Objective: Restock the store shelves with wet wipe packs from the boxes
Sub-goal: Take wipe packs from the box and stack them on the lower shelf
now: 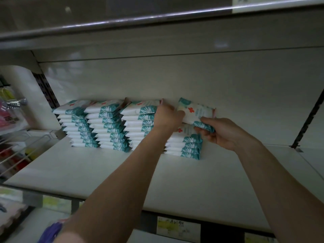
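Head camera: one white metal store shelf [105, 172] carries four stacks of white-and-teal wet wipe packs [108, 123] along its back wall, three tall and one short stack [189, 146] at the right. Two bare hands reach in. The right hand [220, 132] curls round the teal end of one tilted pack [196, 111] above the short stack. The left hand [166, 116] touches that pack's other end; whether it grips cannot be told.

We are in a shop: identical white-and-teal plastic wet wipe packs [112, 123] stand stacked on a white metal shelf [87, 172] edged with yellowish paper price labels [178, 225].
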`<state>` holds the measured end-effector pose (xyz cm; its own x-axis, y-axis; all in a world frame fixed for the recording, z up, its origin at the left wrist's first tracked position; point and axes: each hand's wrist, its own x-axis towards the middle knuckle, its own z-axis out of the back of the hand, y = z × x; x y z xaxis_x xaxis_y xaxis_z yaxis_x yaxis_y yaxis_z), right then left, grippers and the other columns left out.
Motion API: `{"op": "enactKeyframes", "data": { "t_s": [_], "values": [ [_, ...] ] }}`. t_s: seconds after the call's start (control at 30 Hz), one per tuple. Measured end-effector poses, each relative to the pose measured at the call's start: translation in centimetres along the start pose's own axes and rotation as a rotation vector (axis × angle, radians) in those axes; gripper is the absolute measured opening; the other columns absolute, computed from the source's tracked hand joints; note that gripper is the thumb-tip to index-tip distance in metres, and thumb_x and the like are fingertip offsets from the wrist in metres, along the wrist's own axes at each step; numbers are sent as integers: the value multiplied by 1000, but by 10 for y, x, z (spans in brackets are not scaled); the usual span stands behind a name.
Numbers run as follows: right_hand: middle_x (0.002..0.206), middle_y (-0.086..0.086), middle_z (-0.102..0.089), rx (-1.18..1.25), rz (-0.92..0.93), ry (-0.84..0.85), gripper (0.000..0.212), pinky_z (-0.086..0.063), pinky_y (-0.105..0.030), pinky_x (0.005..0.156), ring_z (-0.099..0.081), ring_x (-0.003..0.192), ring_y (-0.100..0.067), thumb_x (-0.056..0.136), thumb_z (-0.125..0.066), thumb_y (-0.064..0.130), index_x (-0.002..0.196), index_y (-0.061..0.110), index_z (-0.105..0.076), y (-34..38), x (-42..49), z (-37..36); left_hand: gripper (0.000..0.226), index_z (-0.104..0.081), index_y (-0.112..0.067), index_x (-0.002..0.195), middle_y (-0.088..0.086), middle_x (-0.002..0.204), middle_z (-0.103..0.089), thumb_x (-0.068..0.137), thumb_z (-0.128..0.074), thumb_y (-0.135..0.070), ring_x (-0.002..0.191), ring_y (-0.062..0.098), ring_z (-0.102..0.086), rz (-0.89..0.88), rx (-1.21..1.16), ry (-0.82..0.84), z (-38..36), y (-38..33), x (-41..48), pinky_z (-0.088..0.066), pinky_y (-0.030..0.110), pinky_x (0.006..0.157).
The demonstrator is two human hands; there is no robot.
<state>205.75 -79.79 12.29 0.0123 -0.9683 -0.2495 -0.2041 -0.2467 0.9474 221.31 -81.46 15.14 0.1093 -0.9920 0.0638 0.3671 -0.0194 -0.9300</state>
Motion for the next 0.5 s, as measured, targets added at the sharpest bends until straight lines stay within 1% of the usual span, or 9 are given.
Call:
{"op": "enactKeyframes", "data": {
  "t_s": [0.03, 0.07, 0.1, 0.17, 0.23, 0.3, 0.37, 0.43, 0.5],
  "values": [
    [65, -7, -72, -27, 23, -28, 11, -44, -15, 36, -57, 41, -4, 93, -60, 15, 96, 5, -62, 3, 2, -1, 24, -52, -7, 111, 9, 102, -62, 89, -59, -14, 93, 29, -65, -104, 284, -12, 4, -4, 4, -56, 39, 82],
    [64, -6, -72, -63, 36, -50, 11, -43, -15, 35, -57, 41, -4, 93, -61, 16, 94, 5, -62, 6, 4, -3, 30, -50, -10, 118, 7, 106, -60, 89, -56, -17, 98, 28, -61, -185, 538, -7, 7, -9, 7, -52, 36, 83],
    [65, -6, -72, -100, 42, -67, 11, -41, -14, 34, -57, 40, -4, 92, -62, 17, 94, 6, -62, 8, 6, -5, 32, -50, -12, 121, 6, 111, -59, 90, -54, -19, 103, 27, -58, -252, 743, 0, 10, -14, 10, -47, 33, 82],
    [75, -8, -72, -170, 42, -98, 15, -34, -13, 32, -57, 39, -3, 91, -64, 19, 100, 7, -63, 9, 10, -9, 27, -55, -14, 118, 7, 117, -59, 91, -51, -19, 109, 26, -53, -368, 1068, -10, 14, -19, 15, -37, 32, 78],
    [83, -8, -72, -267, 42, -117, 21, -28, -13, 32, -57, 41, -2, 90, -65, 20, 107, 6, -64, 8, 12, -14, 21, -56, -14, 113, 7, 114, -60, 93, -49, -17, 108, 25, -51, -467, 1284, -55, 16, -21, 16, -31, 32, 79],
    [89, -10, -73, -306, 39, -129, 26, -26, -13, 31, -58, 41, -2, 90, -65, 19, 111, 4, -63, 6, 13, -18, 18, -58, -13, 108, 7, 111, -61, 94, -47, -14, 106, 24, -52, -546, 1345, -67, 19, -22, 17, -30, 31, 79],
    [97, -14, -70, -302, 41, -142, 28, -28, -12, 28, -56, 39, -2, 90, -64, 15, 114, 0, -62, 5, 13, -21, 19, -62, -15, 103, 7, 110, -62, 93, -45, -11, 105, 25, -53, -628, 1299, -37, 21, -25, 19, -32, 29, 76],
    [89, -11, -66, -328, 45, -156, 31, -28, -11, 27, -56, 46, -5, 90, -65, 13, 117, -3, -60, 2, 13, -23, 20, -64, -20, 97, 4, 111, -63, 94, -45, -15, 106, 24, -51, -708, 1245, 30, 22, -27, 19, -32, 30, 77],
    [86, -8, -62, -354, 40, -177, 34, -29, -10, 28, -53, 58, -9, 89, -66, 13, 118, -4, -60, -3, 14, -23, 26, -66, -22, 108, 0, 119, -62, 96, -44, -22, 112, 24, -50, -682, 1237, 125, 23, -24, 23, -34, 33, 85]
  ]
}}
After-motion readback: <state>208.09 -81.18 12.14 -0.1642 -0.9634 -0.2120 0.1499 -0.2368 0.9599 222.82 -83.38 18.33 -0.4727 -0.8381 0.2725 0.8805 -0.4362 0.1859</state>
